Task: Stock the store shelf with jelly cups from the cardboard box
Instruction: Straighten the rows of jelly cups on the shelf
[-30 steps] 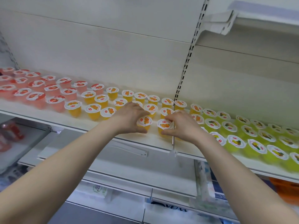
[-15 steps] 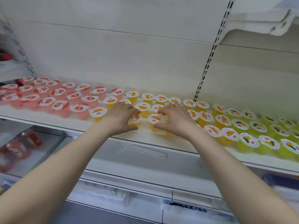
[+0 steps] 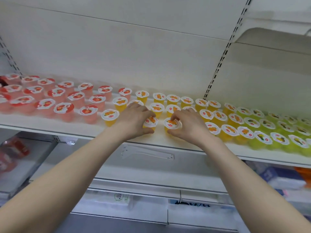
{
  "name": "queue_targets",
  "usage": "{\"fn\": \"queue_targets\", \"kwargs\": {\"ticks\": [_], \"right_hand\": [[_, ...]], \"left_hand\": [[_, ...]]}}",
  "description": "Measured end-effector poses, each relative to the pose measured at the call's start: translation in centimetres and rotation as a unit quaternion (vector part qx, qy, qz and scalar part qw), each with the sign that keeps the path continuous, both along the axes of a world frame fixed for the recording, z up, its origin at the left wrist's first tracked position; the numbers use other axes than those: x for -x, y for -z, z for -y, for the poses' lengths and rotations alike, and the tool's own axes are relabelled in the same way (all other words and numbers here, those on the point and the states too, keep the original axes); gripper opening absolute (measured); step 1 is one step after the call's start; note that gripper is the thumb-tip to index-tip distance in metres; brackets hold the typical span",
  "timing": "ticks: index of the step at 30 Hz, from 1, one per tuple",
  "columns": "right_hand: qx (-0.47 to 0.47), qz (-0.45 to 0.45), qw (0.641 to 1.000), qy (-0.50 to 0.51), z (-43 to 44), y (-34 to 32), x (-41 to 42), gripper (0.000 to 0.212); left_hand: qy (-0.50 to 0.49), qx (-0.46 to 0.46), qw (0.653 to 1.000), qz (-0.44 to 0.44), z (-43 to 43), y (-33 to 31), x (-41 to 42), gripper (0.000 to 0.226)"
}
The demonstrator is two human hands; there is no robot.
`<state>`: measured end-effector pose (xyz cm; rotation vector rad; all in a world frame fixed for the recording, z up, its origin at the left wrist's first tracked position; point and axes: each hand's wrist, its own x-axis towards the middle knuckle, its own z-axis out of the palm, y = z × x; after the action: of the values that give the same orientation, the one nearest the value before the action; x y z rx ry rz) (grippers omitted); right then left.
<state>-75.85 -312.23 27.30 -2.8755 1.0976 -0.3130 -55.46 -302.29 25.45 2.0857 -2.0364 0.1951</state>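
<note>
A white store shelf (image 3: 50, 122) carries rows of jelly cups: red ones (image 3: 64, 109) on the left, orange ones (image 3: 173, 99) in the middle, green ones (image 3: 262, 137) on the right. My left hand (image 3: 133, 121) grips an orange jelly cup (image 3: 151, 122) in the front row, fingers over its lid and thumb at its side. My right hand (image 3: 188, 126) grips the neighbouring orange jelly cup (image 3: 171, 124) the same way. Both cups stand on the shelf. The cardboard box is out of view.
A slotted upright (image 3: 223, 54) runs up the back wall right of centre. An upper shelf bracket (image 3: 276, 22) juts out at top right. Lower shelves with packaged goods (image 3: 13, 152) lie beneath, and a flat white bracket (image 3: 146, 153) rests below the shelf edge.
The view has shifted slightly; both hands stay on the two front orange cups, with fingers curled a little more over the lids.
</note>
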Motion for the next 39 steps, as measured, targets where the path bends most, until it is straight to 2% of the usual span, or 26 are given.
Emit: {"fn": "queue_targets", "kwargs": {"ticks": [3, 7, 13, 20, 27, 33, 35, 37, 39], "right_hand": [[-0.006, -0.017, 1.0, 0.005, 0.2, -0.8, -0.5, 0.045], [-0.002, 0.055, 0.998, 0.0, -0.1, -2.1, -2.4, 0.043], [-0.049, -0.018, 0.998, -0.038, -2.5, -1.0, -6.6, 0.059], [-0.038, -0.012, 0.999, -0.001, -3.3, 0.4, -7.7, 0.054], [-0.046, -0.026, 0.999, 0.012, -3.9, 0.0, -8.1, 0.053], [-0.042, -0.022, 0.999, 0.025, -2.9, 0.2, -7.3, 0.05], [-0.047, -0.029, 0.998, 0.021, -2.8, 0.3, -7.1, 0.052], [-0.051, -0.034, 0.998, 0.01, -2.8, 0.0, -7.2, 0.06], [-0.063, 0.009, 0.998, 0.007, -2.4, -0.7, -7.2, 0.063]], "left_hand": [[0.012, -0.003, 1.0, 0.003, -0.9, -0.2, -0.8, 0.08], [0.004, 0.013, 1.0, -0.01, -3.1, -1.0, -4.1, 0.085], [-0.033, -0.004, 0.999, -0.019, -6.0, -0.5, -8.5, 0.075], [0.006, 0.049, 0.999, 0.007, -4.9, 0.6, -8.9, 0.065], [0.027, 0.029, 0.999, 0.01, -2.3, 0.5, -6.4, 0.057], [0.025, 0.05, 0.998, -0.01, -2.9, 0.5, -6.8, 0.052], [0.025, 0.048, 0.998, -0.009, -3.2, 0.6, -7.1, 0.055], [0.026, 0.034, 0.999, -0.004, -3.3, 0.4, -7.2, 0.068], [0.024, 0.021, 0.999, -0.029, -3.0, -0.2, -7.2, 0.082]]}}
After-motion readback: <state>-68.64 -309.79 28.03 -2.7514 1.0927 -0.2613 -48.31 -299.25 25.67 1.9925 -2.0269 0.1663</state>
